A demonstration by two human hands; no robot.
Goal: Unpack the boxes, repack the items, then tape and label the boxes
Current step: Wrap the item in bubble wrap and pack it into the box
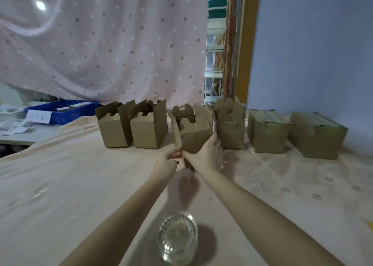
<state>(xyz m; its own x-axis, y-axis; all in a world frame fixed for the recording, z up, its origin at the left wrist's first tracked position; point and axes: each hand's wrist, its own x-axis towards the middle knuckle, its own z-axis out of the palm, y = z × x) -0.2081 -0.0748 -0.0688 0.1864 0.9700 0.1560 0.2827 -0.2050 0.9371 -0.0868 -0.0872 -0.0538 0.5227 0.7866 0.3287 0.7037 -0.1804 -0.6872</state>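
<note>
While both hands work the middle box, these are the particulars:
Middle box (194, 136): open-flapped cardboard, third in a row of six at the far side of the cloth-covered worktop (80, 175).
Left hand (171, 154): fingers pinch its long left flap.
Right hand (207, 152): fingers spread, wrapped on the box's right front corner.
Handling: likely light, thin-walled, easily dented; hold by walls, not flaps.
Glass jar (178, 238): near edge, apart; fragile, smooth, likely slippery.
</note>
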